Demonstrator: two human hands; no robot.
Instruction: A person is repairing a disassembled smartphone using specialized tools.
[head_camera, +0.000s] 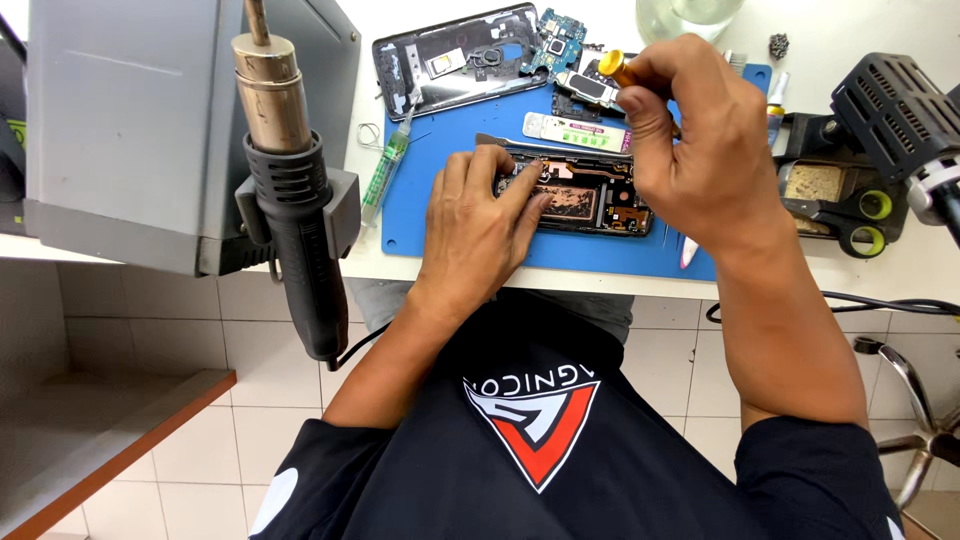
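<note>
We see one opened phone (585, 195) lying on the blue mat (440, 225), long axis running three to nine o'clock. Our left hand (480, 225) presses flat on its nine o'clock end, fingers spread; our right hand (690, 140) grips one yellow-capped screwdriver (612, 66) above it. At twelve o'clock lies one white oblong label strip (575, 130) (green and pink marks).

A long white label strip (575, 130) with green and pink markings lies on the blue mat (440, 215), just behind the opened phone (590, 195); possibly a small packet.
</note>
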